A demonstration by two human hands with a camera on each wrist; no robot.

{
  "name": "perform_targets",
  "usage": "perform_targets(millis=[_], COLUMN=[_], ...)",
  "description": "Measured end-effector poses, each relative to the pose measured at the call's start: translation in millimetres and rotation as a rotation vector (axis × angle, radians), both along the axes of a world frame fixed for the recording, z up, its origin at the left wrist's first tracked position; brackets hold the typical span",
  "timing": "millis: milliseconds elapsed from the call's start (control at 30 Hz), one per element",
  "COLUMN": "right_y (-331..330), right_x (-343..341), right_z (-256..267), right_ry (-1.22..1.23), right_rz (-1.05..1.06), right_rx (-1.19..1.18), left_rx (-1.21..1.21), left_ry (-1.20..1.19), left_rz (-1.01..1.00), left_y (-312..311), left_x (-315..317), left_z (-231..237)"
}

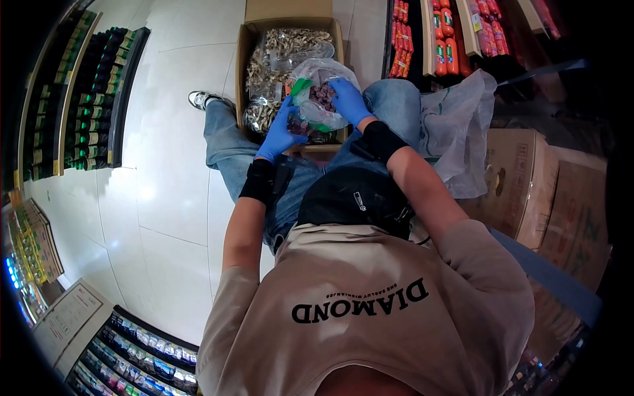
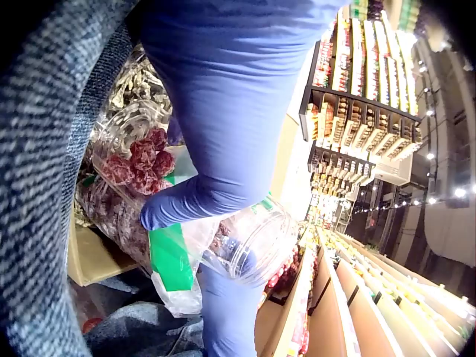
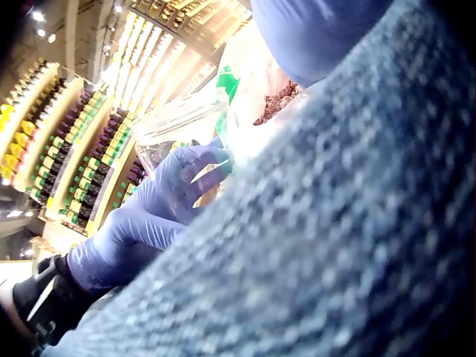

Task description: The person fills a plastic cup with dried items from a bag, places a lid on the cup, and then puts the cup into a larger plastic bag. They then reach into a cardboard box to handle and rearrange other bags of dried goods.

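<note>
A clear plastic bag (image 1: 353,71) with green print stands open over the box, with dark red dried fruit (image 1: 321,97) inside. At its right side my blue-gloved right hand (image 1: 353,102) grips the bag, fingertips close to the fruit. My left hand (image 1: 281,132), also blue-gloved, holds a clear plastic jar (image 3: 178,123) beside the bag. Its thumb (image 2: 175,204) lies across the bag's green print in the left wrist view. More wrinkled red fruit (image 2: 149,160) shows behind clear plastic near that thumb. The right fingertips are partly hidden by plastic.
Between the legs stands an open cardboard box (image 1: 242,66) holding clear jars of dried mushroom-like pieces (image 1: 290,41). Another translucent bag (image 1: 465,125) hangs by the right knee, beside stacked cartons (image 1: 512,171). Shelves of bottles (image 1: 92,109) and red sausage packs (image 1: 446,39) flank the tiled floor.
</note>
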State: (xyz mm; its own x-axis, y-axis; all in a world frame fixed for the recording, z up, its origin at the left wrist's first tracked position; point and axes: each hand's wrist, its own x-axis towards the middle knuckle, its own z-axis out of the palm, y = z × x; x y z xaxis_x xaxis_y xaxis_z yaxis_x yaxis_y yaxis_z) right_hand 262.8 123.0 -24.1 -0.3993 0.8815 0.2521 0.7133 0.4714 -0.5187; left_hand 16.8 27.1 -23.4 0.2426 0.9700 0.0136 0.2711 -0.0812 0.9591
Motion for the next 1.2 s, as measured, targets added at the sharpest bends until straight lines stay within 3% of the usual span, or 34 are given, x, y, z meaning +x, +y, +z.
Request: perform_targets(millis=[600, 700, 800, 867, 900, 967, 1067, 1200], right_y=[-0.5, 0.4, 0.9, -3.4, -1.5, 3.2, -5.3, -12.5], right_x=[-0.8, -0.8, -9.4, -11.3, -8.4, -3.5, -5.9, -6.3], right_z=[-6.7, -5.5, 4.2, 18.1, 13.2, 9.1, 56.9, 57.7], right_ry=[0.004, 0.073, 0.214, 0.432, 0.43, 0.861, 0.862, 0.736], right_rz=[0.07, 0.065, 0.031, -0.157, -0.155, -0.054, 0.094, 0.162], right_rx=[-0.019, -0.067, 0.091, -0.383, -0.384, -0.596, -0.692, -0.886], left_rx=[-0.03, -0.012, -0.029, -0.01, -0.011, -0.046, -0.094, -0.105], left_ry=[0.029, 0.011, -0.034, 0.046, 0.046, 0.016, -0.034, -0.074], left_rz=[0.007, 0.008, 0.024, -0.007, -0.005, 0.002, 0.003, 0.023], left_y=[0.9, 0.5, -0.1, -1.2, -1.6, -1.3, -1.1, -0.3], left_x=[-0.5, -0.2, -0.8, -2.1, -1.9, -1.4, -1.6, -1.1], left_z=[-0.9, 0.0, 0.6, -0.3, -0.5, -0.5, -3.4, -7.4])
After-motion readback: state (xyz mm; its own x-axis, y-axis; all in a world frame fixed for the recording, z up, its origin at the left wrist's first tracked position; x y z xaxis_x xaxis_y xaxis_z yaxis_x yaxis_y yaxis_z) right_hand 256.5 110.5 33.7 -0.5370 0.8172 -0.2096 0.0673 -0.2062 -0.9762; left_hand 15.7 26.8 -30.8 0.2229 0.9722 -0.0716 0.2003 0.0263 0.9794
